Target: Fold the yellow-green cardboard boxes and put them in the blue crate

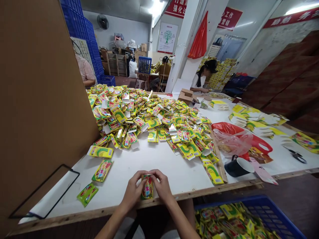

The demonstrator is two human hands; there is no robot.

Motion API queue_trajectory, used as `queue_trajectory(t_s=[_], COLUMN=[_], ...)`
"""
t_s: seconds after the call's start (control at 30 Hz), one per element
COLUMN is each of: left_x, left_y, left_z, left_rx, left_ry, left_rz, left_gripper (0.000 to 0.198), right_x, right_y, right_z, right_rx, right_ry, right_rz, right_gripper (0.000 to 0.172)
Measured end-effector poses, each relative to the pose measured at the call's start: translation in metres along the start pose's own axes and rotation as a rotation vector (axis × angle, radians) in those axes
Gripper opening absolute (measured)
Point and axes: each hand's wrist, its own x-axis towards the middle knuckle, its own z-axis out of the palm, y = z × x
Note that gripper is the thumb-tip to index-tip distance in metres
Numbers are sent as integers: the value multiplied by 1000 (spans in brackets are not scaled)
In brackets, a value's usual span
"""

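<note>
Between my two hands a small printed yellow-green carton (147, 187) is held upright at the front edge of the white table. My left hand (136, 186) grips its left side, thumb on the front face. The right side is pinched by my right hand (160, 182), with fingers of both hands meeting at the top end. To the left lie another carton (102, 170) and a flat green packet (87, 194). Beyond my hands rises a big heap of similar cartons (139, 116), several with white end flaps standing out.
A blue crate (271, 205) of green packets sits below the table at right. Nearby are a black mug (239, 167), a red plastic bag (231, 127) and scissors (296, 155). A large cardboard box (42, 83) walls off the left. Other people sit farther back.
</note>
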Motion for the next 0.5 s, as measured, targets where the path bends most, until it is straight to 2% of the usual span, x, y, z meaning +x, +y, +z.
queue_trajectory(t_s=[0.13, 0.37, 0.5], left_x=[0, 8, 8], left_y=[4, 8, 3], left_z=[0, 3, 3], left_rx=[78, 66, -2], left_ry=[58, 139, 117], left_rz=[0, -101, -124], left_gripper=[17, 19, 20], right_x=[-2, 6, 5], right_y=[-7, -7, -5], right_z=[1, 6, 5], right_rx=[-53, -111, -74], right_ry=[-8, 59, 49], right_rz=[-22, 13, 38], right_gripper=[16, 17, 18])
